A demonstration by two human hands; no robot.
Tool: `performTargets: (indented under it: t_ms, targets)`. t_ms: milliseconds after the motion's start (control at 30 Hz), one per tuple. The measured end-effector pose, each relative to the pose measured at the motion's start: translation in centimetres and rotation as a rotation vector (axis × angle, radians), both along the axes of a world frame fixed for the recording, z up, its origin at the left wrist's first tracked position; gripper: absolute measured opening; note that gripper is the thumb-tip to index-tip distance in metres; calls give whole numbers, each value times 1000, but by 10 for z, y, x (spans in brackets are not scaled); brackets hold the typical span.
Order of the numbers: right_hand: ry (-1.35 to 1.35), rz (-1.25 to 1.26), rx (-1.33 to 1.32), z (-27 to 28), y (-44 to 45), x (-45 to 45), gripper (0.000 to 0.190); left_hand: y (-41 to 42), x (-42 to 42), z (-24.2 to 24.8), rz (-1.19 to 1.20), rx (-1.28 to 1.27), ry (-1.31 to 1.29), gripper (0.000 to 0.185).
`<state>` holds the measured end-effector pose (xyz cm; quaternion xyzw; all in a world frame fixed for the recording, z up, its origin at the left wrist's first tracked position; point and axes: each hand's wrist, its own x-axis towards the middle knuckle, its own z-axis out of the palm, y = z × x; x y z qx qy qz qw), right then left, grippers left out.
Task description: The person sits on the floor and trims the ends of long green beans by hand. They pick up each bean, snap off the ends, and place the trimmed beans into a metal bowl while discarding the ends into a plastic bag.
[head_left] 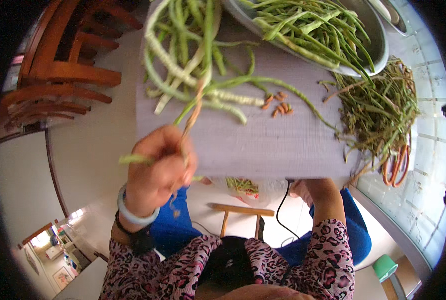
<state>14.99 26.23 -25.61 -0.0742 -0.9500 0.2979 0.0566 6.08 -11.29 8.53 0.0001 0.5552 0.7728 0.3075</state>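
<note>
In my left hand (159, 161), slightly blurred, is a withered, twisted brown bean pod (195, 110), gripped near the front left of the table (268, 146). A short green piece (134, 159) also sticks out from between the fingers. Just beyond the hand lies a loose pile of long green beans (185, 41), some pale and bumpy. Several reddish-brown bean seeds (281, 105) rest on the tabletop to the right of the pile. My right forearm (324, 202) reaches under the table's front edge, which hides the right hand.
A metal basin (380, 48) heaped with green beans (317, 30) stands at the far right. Beside it sit a heap of withered trimmings (380, 108) and orange-handled scissors (395, 167). Below are a plastic bag (271, 191) and a wooden stool (241, 210). Wooden chairs (73, 73) stand left.
</note>
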Motion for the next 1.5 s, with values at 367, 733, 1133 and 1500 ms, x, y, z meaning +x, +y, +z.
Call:
performTargets:
  t_ms: [367, 733, 1133, 1500]
  targets:
    - [-306, 858, 348, 70, -40, 4, 19, 44, -50, -44, -48, 199, 302, 17]
    - [-209, 350, -15, 60, -2, -35, 13, 51, -76, -42, -39, 363, 343, 25]
    - [121, -9, 245, -132, -18, -42, 22, -3, -16, -14, 76, 13, 249, 16]
    - [-407, 36, 400, -117, -35, -53, 20, -10, -7, -10, 73, 72, 71, 17]
